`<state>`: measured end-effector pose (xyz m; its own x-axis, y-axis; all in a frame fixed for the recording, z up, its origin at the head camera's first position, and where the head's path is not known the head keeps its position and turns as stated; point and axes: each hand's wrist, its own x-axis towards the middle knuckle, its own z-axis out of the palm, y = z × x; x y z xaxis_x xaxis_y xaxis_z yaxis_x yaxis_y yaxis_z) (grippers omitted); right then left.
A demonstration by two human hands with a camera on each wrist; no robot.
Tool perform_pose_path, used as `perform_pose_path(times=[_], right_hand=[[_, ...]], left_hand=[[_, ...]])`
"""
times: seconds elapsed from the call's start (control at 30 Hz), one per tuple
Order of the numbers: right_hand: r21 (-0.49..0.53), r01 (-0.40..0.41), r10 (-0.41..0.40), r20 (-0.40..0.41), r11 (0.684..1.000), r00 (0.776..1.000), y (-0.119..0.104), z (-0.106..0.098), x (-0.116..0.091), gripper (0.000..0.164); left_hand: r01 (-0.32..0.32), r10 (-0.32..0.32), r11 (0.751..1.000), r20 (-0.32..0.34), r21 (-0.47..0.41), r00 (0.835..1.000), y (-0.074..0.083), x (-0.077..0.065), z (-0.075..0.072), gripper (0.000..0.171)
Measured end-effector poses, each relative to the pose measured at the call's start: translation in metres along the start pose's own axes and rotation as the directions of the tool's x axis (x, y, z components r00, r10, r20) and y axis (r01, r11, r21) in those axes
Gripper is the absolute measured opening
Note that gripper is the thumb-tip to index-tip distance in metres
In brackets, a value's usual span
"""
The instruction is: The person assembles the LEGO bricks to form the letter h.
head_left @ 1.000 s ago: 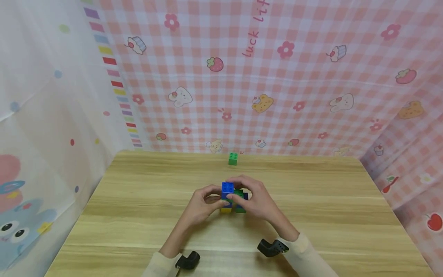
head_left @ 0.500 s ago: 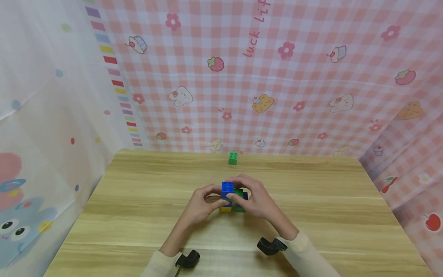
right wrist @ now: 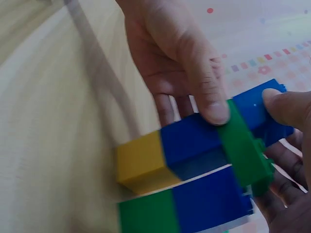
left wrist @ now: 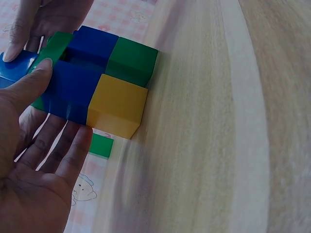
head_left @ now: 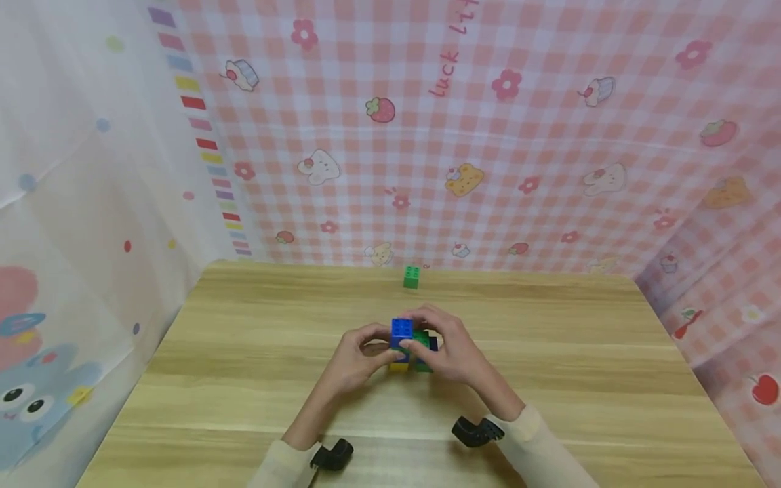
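Both hands are on a small structure of toy building bricks at the middle of the table. One column has a yellow brick (left wrist: 116, 107) under a blue brick (left wrist: 75, 87); beside it a green brick (left wrist: 132, 62) bears another blue brick (left wrist: 95, 43). A green brick (right wrist: 243, 143) bridges the two columns, topped by a blue brick (head_left: 401, 329) on the yellow column's side. My left hand (head_left: 358, 360) holds the yellow column from the left, thumb near the seam below the bridging brick. My right hand (head_left: 453, 347) pinches the top blue brick between thumb and fingers; its fingertips are partly hidden.
A single light green brick (head_left: 411, 277) stands near the back edge of the wooden table (head_left: 244, 379). Behind the table hangs a pink checked cloth (head_left: 421, 149), with a white patterned cloth (head_left: 79, 224) at the left.
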<state>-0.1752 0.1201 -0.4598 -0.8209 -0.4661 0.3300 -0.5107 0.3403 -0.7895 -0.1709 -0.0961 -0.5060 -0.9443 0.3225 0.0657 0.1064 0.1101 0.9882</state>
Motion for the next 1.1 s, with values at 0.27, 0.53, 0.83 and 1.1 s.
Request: perform_pose_path(times=[0.27, 0.53, 0.83, 1.1], right_hand=[[0.046, -0.048, 0.049, -0.024, 0.998, 0.998, 0.009, 0.002, -0.006, 0.038], [0.020, -0.096, 0.096, -0.041, 0.995, 0.995, 0.016, -0.001, -0.015, 0.036], [-0.001, -0.134, 0.134, -0.074, 0.991, 0.988, 0.026, 0.001, -0.025, 0.036], [0.000, -0.140, 0.139, -0.083, 0.990, 0.987, 0.027, 0.003, -0.027, 0.034]], left_hand=[[0.009, -0.009, 1.000, -0.002, -0.008, 1.000, 0.000, 0.000, 0.002, 0.030], [0.011, -0.011, 1.000, -0.004, -0.003, 1.000, -0.002, 0.000, 0.001, 0.030], [0.016, -0.016, 1.000, -0.003, 0.007, 1.000, 0.000, 0.000, 0.001, 0.031], [0.014, -0.014, 1.000, 0.001, 0.017, 1.000, 0.000, 0.000, 0.001, 0.032]])
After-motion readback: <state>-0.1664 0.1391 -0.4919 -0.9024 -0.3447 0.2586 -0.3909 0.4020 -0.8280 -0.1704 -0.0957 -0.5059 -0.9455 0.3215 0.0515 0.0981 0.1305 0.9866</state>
